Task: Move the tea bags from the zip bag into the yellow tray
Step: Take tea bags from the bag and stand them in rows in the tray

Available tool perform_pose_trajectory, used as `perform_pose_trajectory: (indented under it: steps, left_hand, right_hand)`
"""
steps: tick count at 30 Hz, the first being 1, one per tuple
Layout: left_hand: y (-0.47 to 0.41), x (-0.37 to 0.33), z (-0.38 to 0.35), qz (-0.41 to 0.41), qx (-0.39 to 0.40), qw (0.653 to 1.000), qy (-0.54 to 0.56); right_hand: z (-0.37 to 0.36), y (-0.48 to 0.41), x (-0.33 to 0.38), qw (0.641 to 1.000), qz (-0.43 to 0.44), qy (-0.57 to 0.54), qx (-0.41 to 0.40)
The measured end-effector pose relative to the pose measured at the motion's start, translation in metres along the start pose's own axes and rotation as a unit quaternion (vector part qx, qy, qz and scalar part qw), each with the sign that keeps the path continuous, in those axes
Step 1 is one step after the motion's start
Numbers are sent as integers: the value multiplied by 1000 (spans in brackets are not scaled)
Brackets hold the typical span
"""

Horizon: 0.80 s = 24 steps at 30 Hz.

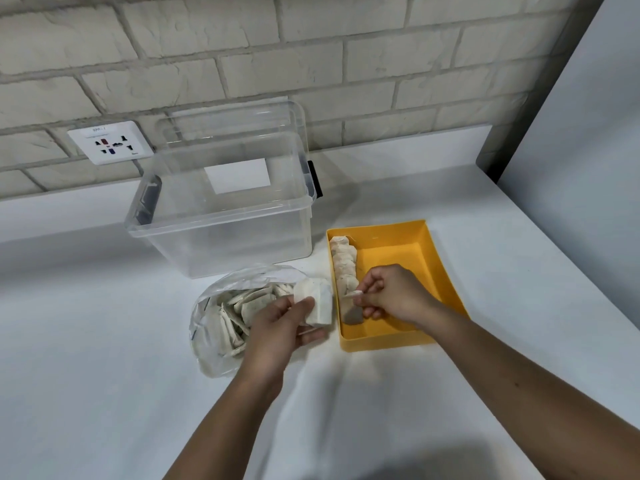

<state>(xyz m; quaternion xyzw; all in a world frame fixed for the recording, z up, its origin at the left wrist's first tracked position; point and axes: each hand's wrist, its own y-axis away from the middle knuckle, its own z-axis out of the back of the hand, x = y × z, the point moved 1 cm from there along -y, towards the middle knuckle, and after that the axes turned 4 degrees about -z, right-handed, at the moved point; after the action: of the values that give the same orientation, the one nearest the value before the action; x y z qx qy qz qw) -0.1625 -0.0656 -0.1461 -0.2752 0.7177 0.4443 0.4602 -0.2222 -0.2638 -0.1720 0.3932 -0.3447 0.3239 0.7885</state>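
A clear zip bag (214,348) lies open on the white counter, with several pale tea bags (242,306) inside. My left hand (280,327) holds a small stack of tea bags (317,299) just right of the zip bag. The yellow tray (429,268) sits to the right, and a row of tea bags (343,263) leans along its left wall. My right hand (391,294) is inside the tray and pinches one tea bag (353,311) at the near end of that row.
A clear plastic storage box (221,223) with its lid propped behind stands at the back, close to the tray and the bag. A wall socket (110,143) sits on the brick wall. A grey panel (581,140) rises at the right.
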Motion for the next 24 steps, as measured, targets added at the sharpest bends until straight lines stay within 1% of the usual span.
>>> perform_pose_trajectory:
  steps: [3, 5, 10, 12, 14, 15, 17, 19, 20, 24]
  left_hand:
    - [2, 10, -7, 15, 11, 1000, -2]
    - [1, 12, -9, 21, 6, 1000, 6]
    - [2, 15, -12, 22, 3, 1000, 8]
    - [2, 16, -10, 20, 2, 1000, 13]
    - [3, 16, -10, 15, 0, 1000, 22]
    - [3, 16, -10, 12, 0, 1000, 27]
    - [3, 14, -12, 3, 4, 1000, 30]
    - [3, 12, -13, -11, 11, 1000, 25]
    - [3, 11, -12, -17, 13, 1000, 21]
    - [4, 8, -10, -20, 18, 999, 18]
  right_hand:
    - [-5, -6, 3, 998, 14, 36, -48]
    - [-7, -7, 5, 996, 27, 39, -69]
    - [-6, -6, 4, 997, 25, 45, -61]
    - [2, -4, 5, 993, 39, 51, -102]
    - [7, 7, 11, 988, 68, 8, -141]
    - [7, 15, 15, 987, 77, -28, -137]
    - [0, 31, 25, 990, 77, -87, -75]
    - [-11, 40, 31, 992, 75, -94, -29]
    - [-15, 42, 33, 992, 80, -95, -31]
    - [-18, 44, 32, 982, 100, -137, -86]
